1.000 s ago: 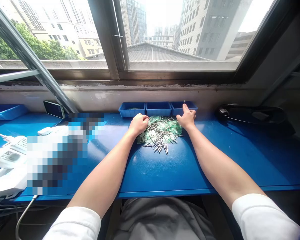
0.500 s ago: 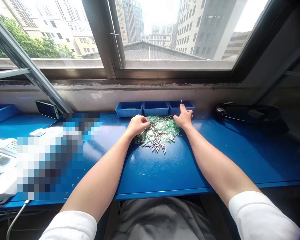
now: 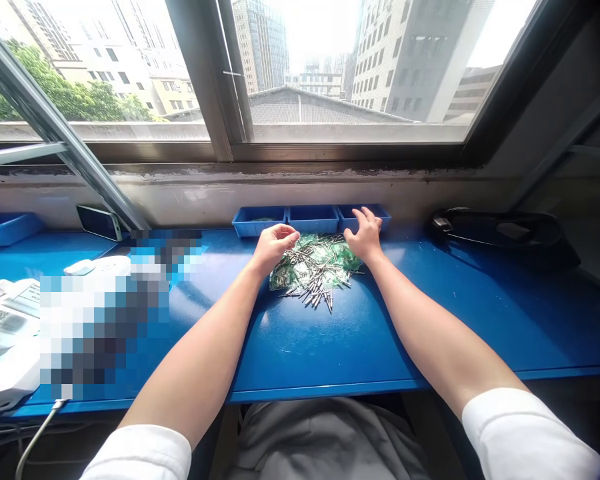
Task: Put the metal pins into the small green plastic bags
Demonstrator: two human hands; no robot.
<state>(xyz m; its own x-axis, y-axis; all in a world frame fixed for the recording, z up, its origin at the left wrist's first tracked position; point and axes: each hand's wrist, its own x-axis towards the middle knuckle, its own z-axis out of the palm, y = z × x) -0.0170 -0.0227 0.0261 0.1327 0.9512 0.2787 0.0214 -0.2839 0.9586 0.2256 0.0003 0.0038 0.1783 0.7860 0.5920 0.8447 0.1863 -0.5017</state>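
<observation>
A heap of slim metal pins (image 3: 316,285) lies on the blue table, mixed with crumpled green-tinted plastic bags (image 3: 349,255). At the heap's left edge is my left hand (image 3: 270,249), thumb and fingertips pinched together; what they hold, if anything, is too small to make out. My right hand (image 3: 365,238) is open at the front of the right blue bin (image 3: 348,218), its fingers spread over the opening. Beside that bin stand a middle blue bin (image 3: 313,229) and a left blue bin (image 3: 254,229), which has something thin and dark inside.
A phone (image 3: 99,223) leans near a metal bar on the left. White devices (image 3: 10,327) with a cable (image 3: 36,427) occupy the table's left end, partly blurred out. A black object (image 3: 500,230) lies to the right. Behind the bins rises the window wall.
A small metal pin stood at my right fingertips above the right bin; it no longer shows there, and those fingers have spread apart. My left hand stays pinched by the heap.
</observation>
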